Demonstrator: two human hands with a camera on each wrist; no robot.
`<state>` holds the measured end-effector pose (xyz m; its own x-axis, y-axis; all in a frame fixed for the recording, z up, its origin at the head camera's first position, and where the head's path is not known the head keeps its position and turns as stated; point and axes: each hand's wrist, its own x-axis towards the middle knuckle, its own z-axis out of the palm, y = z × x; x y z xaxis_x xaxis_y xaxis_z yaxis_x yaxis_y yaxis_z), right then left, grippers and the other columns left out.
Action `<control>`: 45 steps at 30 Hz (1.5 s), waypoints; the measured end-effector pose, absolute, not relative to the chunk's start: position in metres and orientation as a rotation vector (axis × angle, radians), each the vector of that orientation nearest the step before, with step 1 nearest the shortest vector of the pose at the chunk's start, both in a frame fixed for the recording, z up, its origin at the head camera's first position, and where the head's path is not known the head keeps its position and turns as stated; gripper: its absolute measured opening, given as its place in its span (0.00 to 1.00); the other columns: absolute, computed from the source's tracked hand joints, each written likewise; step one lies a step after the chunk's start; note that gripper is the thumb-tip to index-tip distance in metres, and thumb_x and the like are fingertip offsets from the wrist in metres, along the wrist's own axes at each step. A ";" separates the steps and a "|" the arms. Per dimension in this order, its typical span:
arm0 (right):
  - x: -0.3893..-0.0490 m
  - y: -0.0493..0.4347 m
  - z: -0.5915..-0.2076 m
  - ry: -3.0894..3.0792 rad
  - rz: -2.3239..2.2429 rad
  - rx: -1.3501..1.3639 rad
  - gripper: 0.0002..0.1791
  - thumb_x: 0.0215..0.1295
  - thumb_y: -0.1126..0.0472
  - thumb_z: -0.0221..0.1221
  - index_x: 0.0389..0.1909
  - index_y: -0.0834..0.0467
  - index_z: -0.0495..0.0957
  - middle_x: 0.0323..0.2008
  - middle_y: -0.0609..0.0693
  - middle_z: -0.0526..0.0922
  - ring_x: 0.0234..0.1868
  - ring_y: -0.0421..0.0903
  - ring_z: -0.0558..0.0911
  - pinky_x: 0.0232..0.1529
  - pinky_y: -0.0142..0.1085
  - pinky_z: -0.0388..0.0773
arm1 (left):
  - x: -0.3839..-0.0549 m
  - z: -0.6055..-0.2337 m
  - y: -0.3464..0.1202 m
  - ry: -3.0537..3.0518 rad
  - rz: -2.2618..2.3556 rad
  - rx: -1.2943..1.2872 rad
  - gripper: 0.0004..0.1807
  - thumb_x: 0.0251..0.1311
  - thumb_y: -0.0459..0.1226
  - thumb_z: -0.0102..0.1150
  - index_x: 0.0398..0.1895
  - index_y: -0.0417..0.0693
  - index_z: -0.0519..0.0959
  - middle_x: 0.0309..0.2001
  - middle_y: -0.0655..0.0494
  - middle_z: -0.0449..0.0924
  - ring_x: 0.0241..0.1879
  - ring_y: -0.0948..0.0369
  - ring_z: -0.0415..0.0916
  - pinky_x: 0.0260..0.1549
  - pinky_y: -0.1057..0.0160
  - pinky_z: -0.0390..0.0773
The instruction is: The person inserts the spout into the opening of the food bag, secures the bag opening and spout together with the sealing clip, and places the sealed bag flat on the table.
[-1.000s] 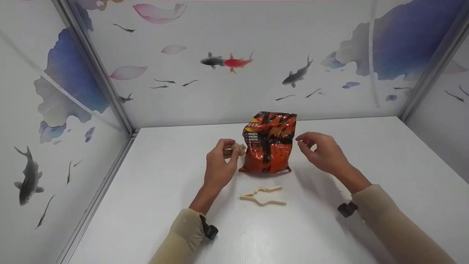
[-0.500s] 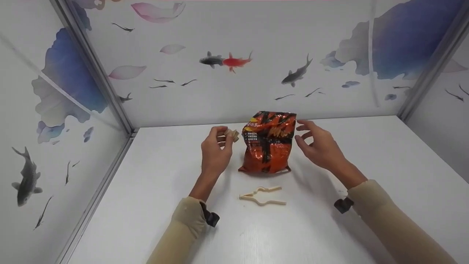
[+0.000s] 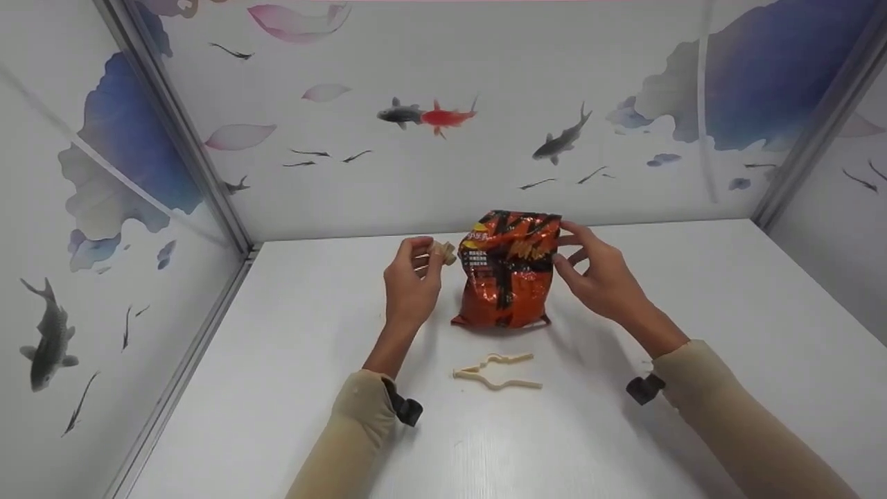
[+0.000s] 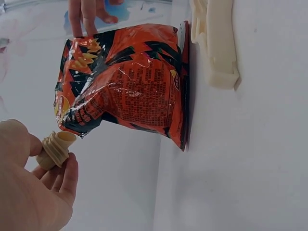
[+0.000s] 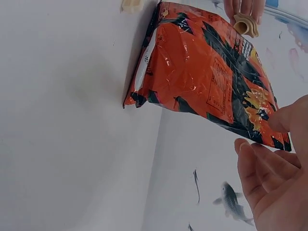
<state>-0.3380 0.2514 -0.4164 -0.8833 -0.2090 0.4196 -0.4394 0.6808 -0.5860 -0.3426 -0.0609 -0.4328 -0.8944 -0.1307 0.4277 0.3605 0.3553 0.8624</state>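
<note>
An orange and black snack bag (image 3: pixel 509 281) stands upright on the white table. At its upper left, my left hand (image 3: pixel 411 285) pinches a small beige threaded spout (image 4: pixel 57 148) between thumb and fingers, its round opening turned toward the bag. My right hand (image 3: pixel 604 278) holds the bag's upper right edge. In the right wrist view the right thumb lies on the printed face of the bag (image 5: pixel 197 67), with the fingers at the other side of the edge. In front of the bag lies a beige hinged clip (image 3: pixel 497 384), its two arms spread, each with a curved middle.
The white table (image 3: pixel 291 388) ends at a back wall (image 3: pixel 332 201) printed with fish and petals, close behind the bag. Side walls with metal corner posts (image 3: pixel 201 159) flank the table. Wrist cameras (image 3: pixel 409 410) sit at both cuffs.
My left hand has lifted the spout up and slightly away from the bag. My right hand has moved up and inward and taken hold of the bag's upper right edge.
</note>
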 end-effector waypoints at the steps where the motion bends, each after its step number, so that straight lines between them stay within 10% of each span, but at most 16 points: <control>1: -0.338 0.251 -0.416 -2.567 1.031 0.514 0.33 0.81 0.55 0.61 0.82 0.48 0.63 0.65 0.55 0.85 0.48 0.49 0.89 0.36 0.32 0.85 | -0.343 -0.432 -0.060 -2.193 -1.569 -0.200 0.17 0.81 0.43 0.59 0.64 0.45 0.78 0.56 0.51 0.88 0.56 0.57 0.88 0.59 0.59 0.88; 18: -0.335 0.243 -0.409 -2.464 1.007 0.583 0.15 0.85 0.53 0.56 0.62 0.56 0.75 0.48 0.52 0.87 0.39 0.45 0.86 0.36 0.31 0.82 | -0.344 -0.431 -0.053 -2.106 -1.706 -0.227 0.17 0.82 0.42 0.59 0.65 0.44 0.79 0.56 0.51 0.88 0.56 0.59 0.88 0.58 0.61 0.88; 45: -0.325 0.237 -0.402 -2.488 0.966 0.530 0.21 0.84 0.48 0.57 0.68 0.54 0.74 0.51 0.51 0.85 0.47 0.47 0.82 0.43 0.35 0.80 | -0.347 -0.438 -0.041 -2.075 -1.841 -0.236 0.19 0.77 0.50 0.65 0.63 0.54 0.82 0.58 0.60 0.88 0.57 0.62 0.88 0.64 0.60 0.85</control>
